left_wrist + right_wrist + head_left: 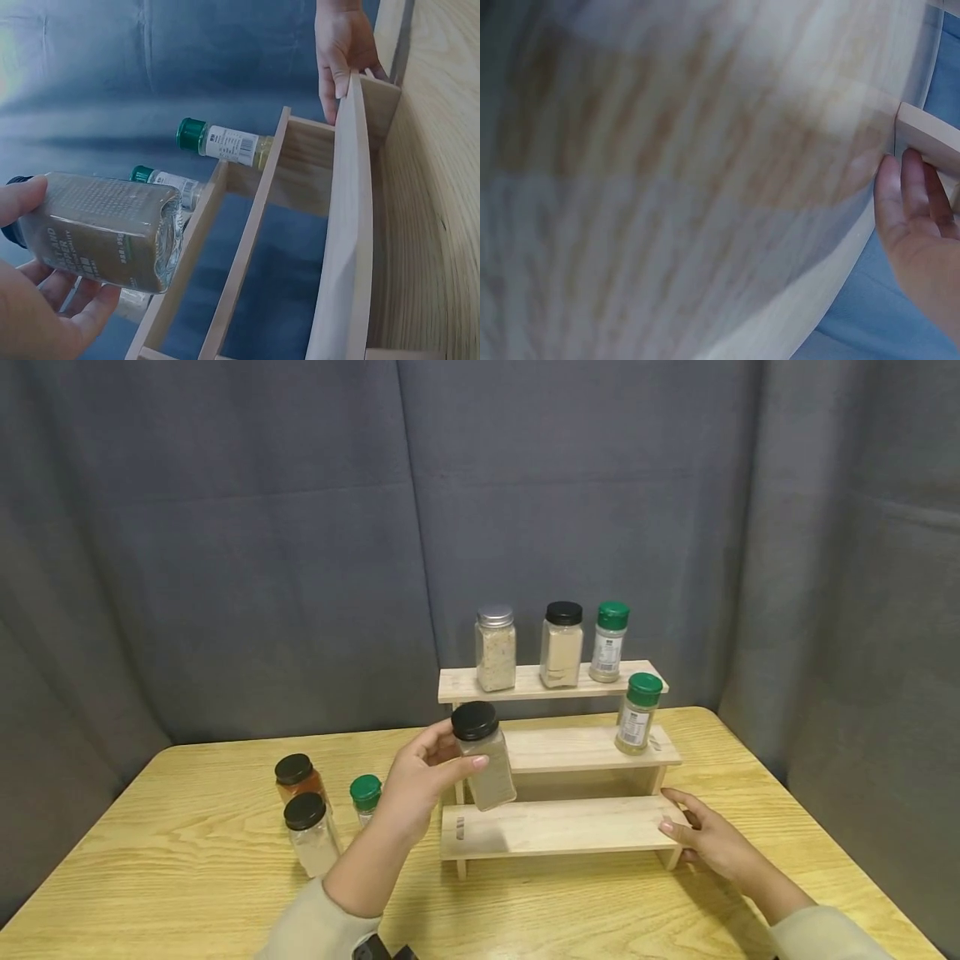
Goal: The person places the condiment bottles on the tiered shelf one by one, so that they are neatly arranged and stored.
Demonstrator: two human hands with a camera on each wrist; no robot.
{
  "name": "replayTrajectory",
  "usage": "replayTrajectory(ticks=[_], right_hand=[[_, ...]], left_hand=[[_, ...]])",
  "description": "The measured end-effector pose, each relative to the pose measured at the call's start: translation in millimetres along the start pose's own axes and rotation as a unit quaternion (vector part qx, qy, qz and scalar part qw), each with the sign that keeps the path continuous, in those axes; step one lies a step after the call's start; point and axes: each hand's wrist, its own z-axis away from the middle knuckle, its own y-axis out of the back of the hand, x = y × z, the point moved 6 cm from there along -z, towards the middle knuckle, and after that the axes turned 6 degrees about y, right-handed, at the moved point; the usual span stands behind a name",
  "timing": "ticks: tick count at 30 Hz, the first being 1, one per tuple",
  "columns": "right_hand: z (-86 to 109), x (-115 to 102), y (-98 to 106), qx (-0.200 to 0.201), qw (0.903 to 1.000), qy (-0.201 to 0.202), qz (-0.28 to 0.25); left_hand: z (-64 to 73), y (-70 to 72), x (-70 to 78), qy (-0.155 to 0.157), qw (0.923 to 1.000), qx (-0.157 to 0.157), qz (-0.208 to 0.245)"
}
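My left hand [423, 777] grips a square glass spice jar [491, 768] with a black lid, thumb on one side and fingers on the other. The jar is slightly tilted, up in front of the left part of a three-step wooden spice rack [562, 827]. In the left wrist view the jar [105, 229] shows pale print and brownish contents. My right hand [708, 839] holds the right end of the rack's lowest step, thumb on top and fingers around the end. The right wrist view shows that hand [922, 232] at the rack's edge.
On the top step stand a silver-lidded jar [496, 652], a black-lidded jar [562, 647] and a green-capped shaker [609, 647]. Another green-capped shaker [636, 718] stands right on the middle step. Left on the table are an orange-red jar [296, 777], a pale jar [313, 839] and a green-capped shaker [366, 793].
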Motion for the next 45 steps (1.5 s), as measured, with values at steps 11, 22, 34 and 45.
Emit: replayTrajectory(ticks=[11, 22, 34, 45], right_hand=[[-0.5, -2, -1, 0.000, 0.9999, 0.008, -0.010], [1.6, 0, 1, 0.005, 1.0000, 0.001, -0.002], [0.4, -3, 0, -0.008, 0.9997, 0.017, -0.015], [1.2, -1, 0, 0.001, 1.0000, 0.002, -0.003]], left_hand=[[-17.7, -13.5, -6.1, 0.018, 0.9997, -0.010, -0.013], [-35.7, -36.9, -3.5, 0.026, 0.9991, -0.032, -0.005], [-50.5, -48.6, -4.5, 0.014, 0.9988, -0.031, -0.035], [-61.9, -55.7, -9.1, 0.026, 0.9983, -0.035, -0.039]])
